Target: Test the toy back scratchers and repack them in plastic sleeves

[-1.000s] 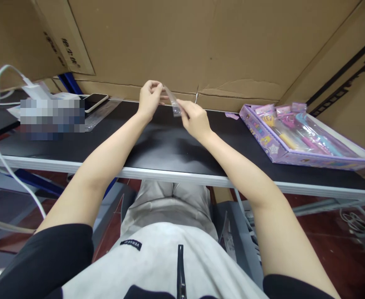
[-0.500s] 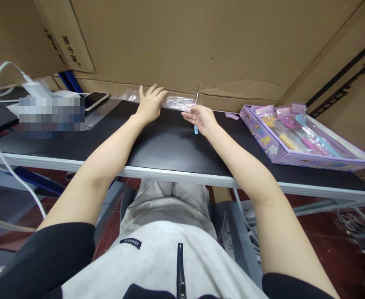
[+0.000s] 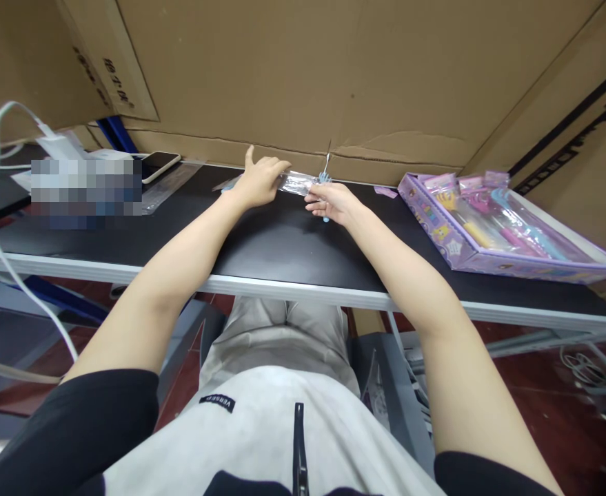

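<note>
A clear plastic bag stretches between my two hands near the back edge of the black table. My left hand lies over the bag's left part, thumb raised and the other fingers curled down on it. My right hand pinches the bag's right end between thumb and fingers. Next to that hand is a light blue stick with a claw-like end; its lower tip shows below the fingers, the middle is hidden. A pale blue piece pokes out left of my left hand, partly covered.
At right, a purple printed box holds bagged yellow, pink and blue claw-ended sticks. A purple scrap lies beside it. To the left are a phone, clear plastic and a white charger with cable. A cardboard wall stands behind.
My left hand has shifted right and slightly down, its spread fingers curling onto the bag. The bag has swung slantwise, and the blue stick's claw end now shows above my right hand.
</note>
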Motion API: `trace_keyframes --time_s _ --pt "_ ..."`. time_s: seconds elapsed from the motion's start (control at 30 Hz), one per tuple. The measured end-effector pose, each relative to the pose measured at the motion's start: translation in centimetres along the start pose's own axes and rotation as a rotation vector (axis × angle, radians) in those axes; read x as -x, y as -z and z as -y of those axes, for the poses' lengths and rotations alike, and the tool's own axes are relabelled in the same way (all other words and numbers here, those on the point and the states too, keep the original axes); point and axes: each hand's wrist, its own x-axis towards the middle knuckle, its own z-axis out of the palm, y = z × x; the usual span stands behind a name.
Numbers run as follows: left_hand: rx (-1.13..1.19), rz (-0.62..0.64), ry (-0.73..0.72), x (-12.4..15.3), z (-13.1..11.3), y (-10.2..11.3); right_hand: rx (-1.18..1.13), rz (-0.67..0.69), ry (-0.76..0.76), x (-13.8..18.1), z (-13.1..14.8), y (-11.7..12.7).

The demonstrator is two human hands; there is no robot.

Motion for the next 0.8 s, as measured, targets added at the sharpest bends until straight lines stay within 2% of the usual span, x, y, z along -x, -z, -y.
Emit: trace_keyframes --time_s 0.23,0.4,0.63,0.8 --pt "0.017 0.166 -0.124 -0.3 -1.4 -2.2 0.198 -0.045 0.055 -0.3 -0.5 -0.6" --pt "0.035 0.132 -0.145 -0.5 -1.1 -3.8 0.254 -0.033 0.094 -0.3 -0.9 -0.4" --pt "0.015 0.064 -0.136 -0.7 -1.6 -2.5 0.272 -0.011 0.096 -0.1 -0.7 -0.3" --pt "0.023 0.101 -0.143 -0.8 -1.8 -2.0 0.317 -0.027 0.096 -0.1 -0.7 -0.5"
